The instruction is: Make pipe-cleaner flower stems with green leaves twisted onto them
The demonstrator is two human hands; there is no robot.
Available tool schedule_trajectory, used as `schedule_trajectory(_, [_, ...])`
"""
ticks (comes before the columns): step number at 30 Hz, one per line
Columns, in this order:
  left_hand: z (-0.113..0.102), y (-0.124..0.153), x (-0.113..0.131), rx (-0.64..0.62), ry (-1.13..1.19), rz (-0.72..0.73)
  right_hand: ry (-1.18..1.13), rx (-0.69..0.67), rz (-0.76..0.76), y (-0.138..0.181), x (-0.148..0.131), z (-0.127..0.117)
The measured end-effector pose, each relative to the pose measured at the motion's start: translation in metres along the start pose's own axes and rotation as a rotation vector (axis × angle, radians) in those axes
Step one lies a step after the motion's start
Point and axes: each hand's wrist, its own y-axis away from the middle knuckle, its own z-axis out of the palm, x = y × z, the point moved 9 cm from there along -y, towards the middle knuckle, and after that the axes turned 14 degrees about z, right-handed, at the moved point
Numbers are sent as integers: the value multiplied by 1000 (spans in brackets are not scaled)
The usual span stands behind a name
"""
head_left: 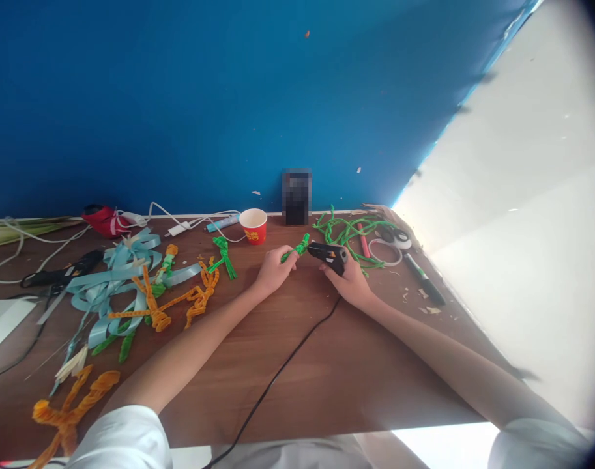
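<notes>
Left hand (275, 270) is clamped on a twisted green craft piece (296, 249). Right hand (348, 283) is clamped on a black hot glue gun (329, 257), whose front end points at the piece. The hands are apart but close, above the wooden table (297, 365). Contact between gun and piece appears possible; the angle prevents confirmation. A tangled green cord (348, 228) lies just beyond the gun.

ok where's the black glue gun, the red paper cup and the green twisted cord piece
black plastic hot glue gun (327, 254), head view, on its upper body
red paper cup (253, 231), head view, on its outer side wall
green twisted cord piece (301, 246), head view, on its upper end
</notes>
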Motion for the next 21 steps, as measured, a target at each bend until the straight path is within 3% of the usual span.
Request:
schedule_trajectory(6, [-7, 0, -10, 99, 96, -63, 101, 109, -11, 6, -8, -7])
schedule_trajectory(12, [-19, 2, -2, 180, 3, -2, 100, 186, 38, 6, 0, -13])
schedule_trajectory(16, [-16, 2, -1, 143, -71, 4, 1, 174, 73, 5, 4, -16])
schedule_trajectory(21, [-8, 0, 3, 52, -83, 28, -179, 59, 145, 0, 15, -7])
